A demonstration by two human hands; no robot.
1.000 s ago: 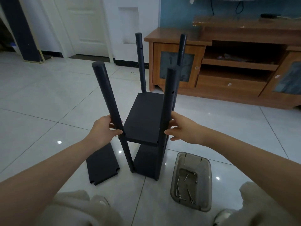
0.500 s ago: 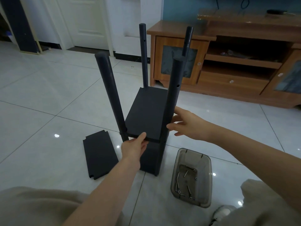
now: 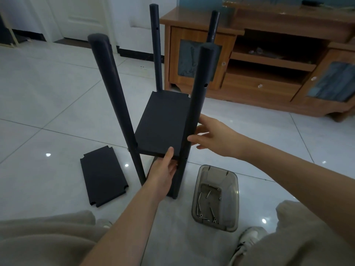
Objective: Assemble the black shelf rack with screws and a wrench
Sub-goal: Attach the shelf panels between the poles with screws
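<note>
Pale tiled floor of a living room, backed by a wooden TV cabinet. At centre, upright on the tiles, the half-built black shelf rack: four round posts, one shelf board fixed partway up, a second low by the feet. Just left of it, flat on the floor, a loose shelf panel with notched corners. To the right, near a knee, a smoky plastic tub. Left hand pinching the near edge of the shelf board, thumb on top, fingers under. Right hand loose and spread, straight fingers and thumb touching the near right post. In the tub's bottom, silver screws and small metal parts.
</note>
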